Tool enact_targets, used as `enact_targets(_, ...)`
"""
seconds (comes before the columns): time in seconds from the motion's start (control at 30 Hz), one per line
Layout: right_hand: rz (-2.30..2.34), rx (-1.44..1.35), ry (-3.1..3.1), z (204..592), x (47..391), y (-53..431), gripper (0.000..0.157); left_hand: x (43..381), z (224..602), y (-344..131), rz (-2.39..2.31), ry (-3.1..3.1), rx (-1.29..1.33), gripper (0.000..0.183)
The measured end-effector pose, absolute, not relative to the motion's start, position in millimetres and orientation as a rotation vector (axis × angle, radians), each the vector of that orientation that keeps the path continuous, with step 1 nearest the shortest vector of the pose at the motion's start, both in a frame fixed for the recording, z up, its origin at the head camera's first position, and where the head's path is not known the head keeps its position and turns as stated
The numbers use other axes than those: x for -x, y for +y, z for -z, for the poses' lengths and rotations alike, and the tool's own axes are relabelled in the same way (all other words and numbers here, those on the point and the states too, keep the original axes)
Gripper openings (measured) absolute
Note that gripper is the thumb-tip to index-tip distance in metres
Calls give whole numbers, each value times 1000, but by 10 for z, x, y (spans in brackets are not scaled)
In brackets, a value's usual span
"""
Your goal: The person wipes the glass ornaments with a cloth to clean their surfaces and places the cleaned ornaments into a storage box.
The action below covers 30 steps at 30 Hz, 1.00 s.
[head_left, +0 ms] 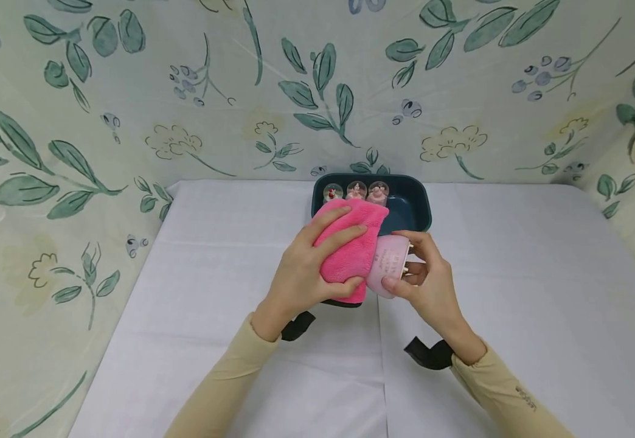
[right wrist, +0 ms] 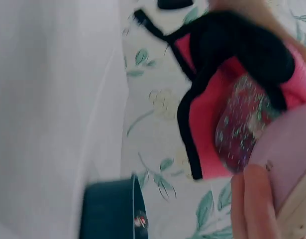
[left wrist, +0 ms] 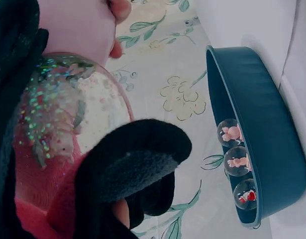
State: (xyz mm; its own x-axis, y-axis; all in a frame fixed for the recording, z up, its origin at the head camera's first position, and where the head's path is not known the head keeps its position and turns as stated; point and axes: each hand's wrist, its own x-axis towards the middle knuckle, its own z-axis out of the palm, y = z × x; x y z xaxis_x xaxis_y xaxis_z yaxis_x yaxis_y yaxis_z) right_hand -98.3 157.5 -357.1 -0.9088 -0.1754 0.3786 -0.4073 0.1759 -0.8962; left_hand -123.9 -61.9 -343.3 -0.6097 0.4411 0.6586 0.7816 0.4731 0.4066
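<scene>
A snow globe with a pale pink base (head_left: 390, 261) is held on its side over the white table. Glitter swirls in its clear dome (left wrist: 68, 114), seen in the left wrist view. My left hand (head_left: 312, 267) grips a bright pink cloth (head_left: 354, 261) with black edging and a dark underside, wrapped about the dome. My right hand (head_left: 429, 286) holds the base, thumb on the near side and fingers on the far side. Lettering marks the base, and small pale knobs show on its underside. From above, the cloth hides the dome.
Just beyond the hands stands a dark teal tray (head_left: 409, 210), with three small globes (head_left: 356, 190) holding figurines in its left part. White cloth covers the table (head_left: 230, 243). A leaf-patterned curtain (head_left: 213, 115) hangs behind. Black straps (head_left: 429, 354) hang at both wrists.
</scene>
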Motion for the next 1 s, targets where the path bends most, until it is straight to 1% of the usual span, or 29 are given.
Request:
enact_targets(0.07,-2043,-386,-2278,3569,965,1540,45,1234,3436,-607,907,-2261,1015,68)
enact_targets(0.13,-2214,-279,-2306,3562,960,1536,47,1236,3451,-600,878,-2264,1019,67)
enact_targets(0.17,-2258,-278,-2328,3561,964,1545,51,1240,3461,-600,879,-2265,1021,66)
enact_targets(0.27,-2237,-431,-2455,3559,973,1604,61,1265,3497,-615,958,-2270,1022,66)
enact_targets(0.33,-2057,-571,-2565,3549,973,1653,68,1283,3511,-643,1064,-2263,1021,66)
enact_targets(0.4,-1796,-703,-2622,3530,975,1689,78,1298,3514,-672,1141,-2251,1020,67)
enact_targets(0.47,-1524,-785,-2611,3514,981,1708,86,1309,3508,-691,1185,-2240,1022,67)
enact_targets(0.53,-1337,-815,-2534,3511,990,1708,87,1312,3503,-696,1176,-2241,1027,67)
enact_targets(0.6,-1298,-816,-2455,3530,995,1693,84,1313,3507,-690,1140,-2247,1030,67)
enact_targets(0.7,-1546,-719,-2399,3572,984,1658,69,1308,3524,-670,1061,-2254,1029,69)
enact_targets(0.8,-1951,-479,-2358,3597,973,1612,48,1307,3535,-645,961,-2259,1030,70)
enact_targets(0.83,-2091,-391,-2339,3598,972,1599,44,1308,3538,-637,933,-2259,1032,70)
enact_targets(0.9,-2324,-266,-2308,3597,970,1579,45,1309,3544,-630,894,-2252,1039,70)
enact_targets(1.0,-2563,-193,-2288,3601,967,1574,54,1312,3557,-636,879,-2232,1046,71)
